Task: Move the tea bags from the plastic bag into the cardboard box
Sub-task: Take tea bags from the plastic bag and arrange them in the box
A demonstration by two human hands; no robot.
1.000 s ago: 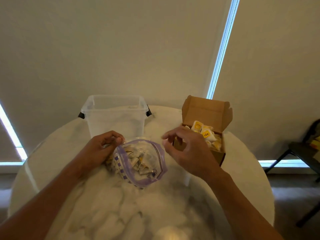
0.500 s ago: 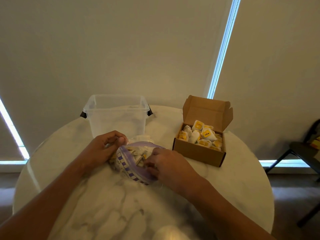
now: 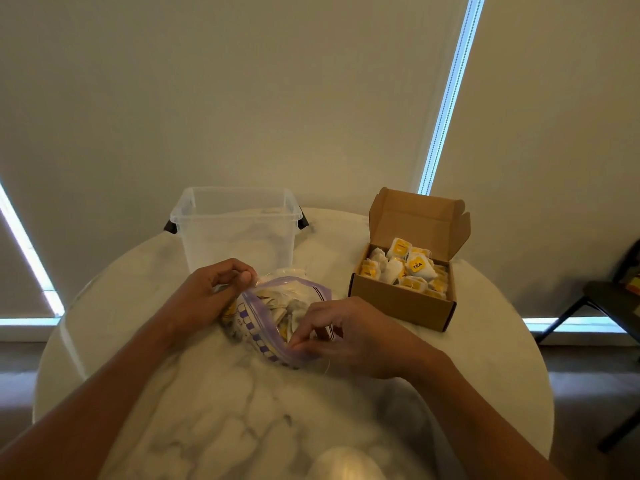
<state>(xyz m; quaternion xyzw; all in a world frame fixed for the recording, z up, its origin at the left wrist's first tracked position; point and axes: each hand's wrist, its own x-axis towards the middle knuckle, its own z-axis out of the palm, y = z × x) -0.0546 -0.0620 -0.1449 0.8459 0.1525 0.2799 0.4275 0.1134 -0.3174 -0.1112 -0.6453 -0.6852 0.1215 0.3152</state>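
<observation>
A clear plastic bag [image 3: 263,327] with a purple zip rim lies open on the round marble table [image 3: 207,410], with white tea bags inside. My left hand [image 3: 204,296] pinches the bag's far left rim. My right hand [image 3: 349,330] reaches into the bag's mouth from the right, fingertips curled at the near rim; what they hold is hidden. The open cardboard box [image 3: 401,303] stands to the right, its lid up, filled with several white tea bags [image 3: 405,268] with yellow tags.
An empty clear plastic tub [image 3: 235,233] with black handles stands behind the bag. A dark chair [image 3: 602,306] is at the right, beyond the table edge. Window blinds close off the background.
My right hand came back from the box, went down into the bag's mouth and now sits at its near right rim. The left hand kept hold of the rim.
</observation>
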